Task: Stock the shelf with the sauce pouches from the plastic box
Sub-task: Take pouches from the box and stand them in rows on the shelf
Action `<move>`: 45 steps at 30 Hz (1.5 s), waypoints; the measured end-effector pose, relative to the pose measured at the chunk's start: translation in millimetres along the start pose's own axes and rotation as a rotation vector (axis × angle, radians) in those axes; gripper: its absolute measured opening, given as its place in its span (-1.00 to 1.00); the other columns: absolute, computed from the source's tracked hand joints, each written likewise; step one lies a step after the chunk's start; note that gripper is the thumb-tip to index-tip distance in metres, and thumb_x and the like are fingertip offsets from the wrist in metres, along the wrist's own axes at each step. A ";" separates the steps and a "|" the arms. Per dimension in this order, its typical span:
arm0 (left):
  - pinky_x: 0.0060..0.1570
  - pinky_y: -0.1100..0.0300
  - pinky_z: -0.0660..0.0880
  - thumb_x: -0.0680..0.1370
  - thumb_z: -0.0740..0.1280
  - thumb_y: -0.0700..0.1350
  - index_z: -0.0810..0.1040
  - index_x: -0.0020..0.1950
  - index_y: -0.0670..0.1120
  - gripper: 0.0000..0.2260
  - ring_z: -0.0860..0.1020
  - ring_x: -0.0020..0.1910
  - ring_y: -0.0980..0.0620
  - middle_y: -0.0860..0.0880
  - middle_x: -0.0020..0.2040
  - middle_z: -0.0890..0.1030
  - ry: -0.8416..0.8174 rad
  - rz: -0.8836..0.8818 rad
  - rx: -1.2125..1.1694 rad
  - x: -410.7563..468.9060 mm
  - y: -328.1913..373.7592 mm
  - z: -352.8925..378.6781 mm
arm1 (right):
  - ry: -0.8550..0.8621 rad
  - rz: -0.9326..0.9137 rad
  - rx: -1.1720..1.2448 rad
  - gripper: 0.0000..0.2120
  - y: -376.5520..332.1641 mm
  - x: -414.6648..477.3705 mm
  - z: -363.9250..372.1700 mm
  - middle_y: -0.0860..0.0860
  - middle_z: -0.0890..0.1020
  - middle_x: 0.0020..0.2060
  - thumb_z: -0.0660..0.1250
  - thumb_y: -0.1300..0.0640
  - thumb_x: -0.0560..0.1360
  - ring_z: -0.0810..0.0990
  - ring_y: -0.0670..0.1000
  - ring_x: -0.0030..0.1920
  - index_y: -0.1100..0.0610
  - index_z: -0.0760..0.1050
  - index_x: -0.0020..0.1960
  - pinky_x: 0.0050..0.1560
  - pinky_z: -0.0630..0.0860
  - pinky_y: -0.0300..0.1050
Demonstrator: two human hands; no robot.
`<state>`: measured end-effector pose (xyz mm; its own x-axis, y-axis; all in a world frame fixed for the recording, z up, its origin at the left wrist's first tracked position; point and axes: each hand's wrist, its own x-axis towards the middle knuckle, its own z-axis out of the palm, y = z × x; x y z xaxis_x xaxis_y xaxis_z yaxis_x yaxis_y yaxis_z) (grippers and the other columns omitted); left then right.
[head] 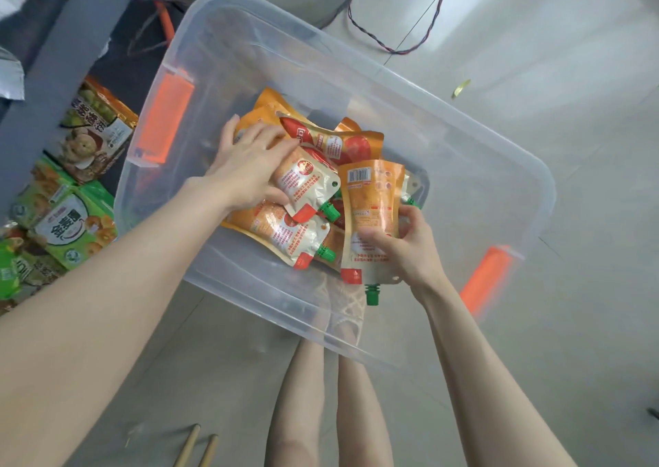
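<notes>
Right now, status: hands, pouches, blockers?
Left hand grips a white-faced pouch; right hand grips the barcode pouch, spout down. Both in the plastic box, more pouches piled there. Nothing blocking the lift out.

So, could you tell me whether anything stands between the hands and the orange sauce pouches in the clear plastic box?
Nothing visible does. The left hand grips one orange-and-white green-capped sauce pouch, and the right hand holds a second orange pouch. Both need only rise over the clear plastic box rim.
</notes>
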<state>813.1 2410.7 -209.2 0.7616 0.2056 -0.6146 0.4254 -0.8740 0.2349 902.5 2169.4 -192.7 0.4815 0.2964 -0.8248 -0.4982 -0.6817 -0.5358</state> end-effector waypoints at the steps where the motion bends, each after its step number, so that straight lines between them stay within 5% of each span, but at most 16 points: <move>1: 0.41 -0.12 -0.23 0.34 0.42 0.22 0.18 0.48 0.04 -0.20 0.11 0.44 -0.10 -0.09 0.39 0.27 0.001 -0.002 0.021 0.9 0.4 -0.7 | -0.003 0.014 -0.010 -0.48 1.9 -0.2 1.2 0.00 0.58 0.09 0.54 0.15 0.32 0.62 0.00 0.02 0.04 0.32 0.16 0.01 0.59 -0.07; 5: 0.39 -0.09 -0.04 0.29 0.39 0.32 0.28 0.40 0.05 -0.24 0.21 0.29 -0.13 -0.12 0.21 0.32 0.011 -0.031 0.063 0.7 1.7 -3.3 | -0.001 0.035 0.023 -0.46 4.2 -2.0 0.1 0.05 0.56 0.13 0.54 0.17 0.32 0.63 0.02 0.00 0.06 0.32 0.17 0.00 0.60 -0.02; 11: 0.40 -0.06 0.02 0.28 0.39 0.31 0.38 0.11 -0.19 -0.32 0.43 0.18 -0.19 -0.19 0.06 0.54 0.095 0.033 0.089 7.1 2.6 -7.2 | 0.029 0.030 0.142 -0.38 -2.9 -5.4 -3.6 0.12 0.60 0.10 0.51 0.19 0.36 0.66 0.08 -0.03 0.06 0.29 0.32 -0.05 0.61 -0.02; 14: 0.19 -0.03 0.24 0.31 0.38 0.27 0.44 0.02 -0.20 -0.42 0.47 0.05 -0.20 -0.19 -0.02 0.57 0.197 0.082 0.097 -1.1 4.4 -9.9 | 0.014 0.025 0.246 -0.22 -7.8 -8.2 -4.2 0.14 0.64 0.00 0.49 0.23 0.37 0.69 0.07 -0.13 -0.04 0.15 0.44 -0.20 0.61 -0.07; 17: -0.07 -0.01 0.30 0.34 0.41 0.17 0.50 -0.04 -0.22 -0.52 0.47 -0.02 -0.20 -0.19 -0.08 0.53 0.279 0.098 0.025 -13.4 12.8 -14.8 | -0.017 0.042 0.327 -0.36 -13.5 -14.4 -4.5 0.08 0.69 -0.13 0.49 0.24 0.37 0.69 0.00 -0.28 -0.06 0.32 0.36 -0.40 0.52 -0.23; 20: -0.26 0.04 0.28 0.34 0.42 0.17 0.51 -0.17 -0.21 -0.57 0.51 -0.13 -0.21 -0.16 -0.21 0.50 0.405 0.072 -0.047 -26.9 27.3 -24.0 | -0.049 0.106 0.376 -0.53 -20.8 -23.2 -5.9 0.11 0.70 -0.12 0.51 0.17 0.34 0.68 0.04 -0.23 0.07 0.52 0.22 -0.22 0.59 -0.12; 23: -0.33 0.12 0.21 0.35 0.38 0.27 0.49 -0.24 -0.13 -0.56 0.52 -0.23 -0.19 -0.07 -0.28 0.49 0.469 -0.151 -0.267 -40.2 40.2 -32.9 | -0.123 0.139 0.496 -0.56 -30.1 -32.6 -12.0 0.14 0.71 -0.09 0.50 0.10 0.27 0.68 0.03 -0.19 0.16 0.58 0.13 -0.17 0.60 -0.12; 26: -0.32 0.17 0.37 0.37 0.38 0.28 0.54 -0.27 0.01 -0.67 0.53 -0.31 0.01 0.05 -0.32 0.57 0.409 -0.349 -0.586 -53.2 47.7 -28.3 | -0.297 0.140 0.636 -0.78 -39.7 -38.3 -15.3 0.05 0.71 -0.19 0.36 0.07 0.44 0.67 -0.07 -0.24 0.19 0.66 -0.03 -0.28 0.58 -0.23; 29: -0.36 0.35 0.38 0.47 0.35 0.14 0.57 -0.20 -0.02 -0.76 0.52 -0.36 0.24 0.12 -0.31 0.58 0.323 -0.420 -0.871 -58.9 50.8 -13.9 | -0.372 0.206 0.750 -0.51 -47.2 -36.7 -9.6 0.09 0.68 -0.16 0.26 -0.18 0.42 0.67 0.00 -0.20 0.23 0.62 0.02 -0.17 0.62 -0.19; 31: -0.28 0.30 0.43 0.53 0.32 0.04 0.56 -0.14 -0.03 -0.84 0.56 -0.30 0.23 0.09 -0.25 0.60 0.280 -0.432 -1.011 -58.0 51.9 -1.6 | -0.351 0.246 0.813 -0.32 -47.8 -30.9 -2.4 0.18 0.66 -0.12 0.31 -0.24 0.32 0.68 0.07 -0.11 0.31 0.45 0.16 -0.04 0.63 -0.14; 33: -0.14 0.18 0.46 0.56 0.30 -0.06 0.55 -0.03 -0.09 -0.88 0.58 -0.14 0.07 0.00 -0.12 0.62 0.246 -0.446 -1.090 -55.6 51.7 10.5 | -0.301 0.198 0.703 -0.29 -44.7 -24.4 6.9 0.17 0.66 -0.08 0.42 -0.19 0.29 0.68 0.05 -0.07 0.30 0.39 0.21 0.02 0.61 -0.14; 36: -0.12 0.22 0.46 0.57 0.28 -0.11 0.52 0.08 -0.11 -0.86 0.57 -0.08 0.09 -0.01 -0.01 0.60 0.238 -0.473 -1.195 -51.7 52.0 23.5 | -0.123 0.077 0.192 -0.40 -38.0 -13.7 21.6 0.12 0.67 -0.14 0.52 -0.09 0.30 0.67 0.04 -0.20 0.21 0.48 0.20 -0.10 0.64 -0.07; 40: -0.05 0.16 0.53 0.59 0.24 -0.06 0.45 0.18 -0.09 -0.79 0.57 0.00 0.09 -0.01 0.09 0.58 0.232 -0.544 -1.330 -43.1 54.3 29.3 | 0.122 -0.010 -0.304 -0.61 -31.9 3.9 35.3 0.10 0.56 0.06 0.48 -0.14 0.32 0.57 0.12 0.06 0.07 0.50 0.01 0.07 0.55 0.16; 45: 0.00 0.10 0.54 0.61 0.21 -0.07 0.43 0.20 -0.09 -0.80 0.57 0.03 0.07 -0.03 0.13 0.57 0.308 -0.608 -1.379 -44.0 61.9 26.2 | 0.123 -0.129 -0.247 -0.76 -35.7 3.5 39.6 0.03 0.59 -0.21 0.45 0.09 0.40 0.60 0.11 -0.10 0.08 0.38 -0.25 -0.04 0.57 0.12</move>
<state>793.1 2336.0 -187.3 0.3051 0.6007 -0.7390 0.6743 0.4117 0.6130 893.4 2221.2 -183.6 0.6207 0.3177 -0.7168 -0.2442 -0.7903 -0.5619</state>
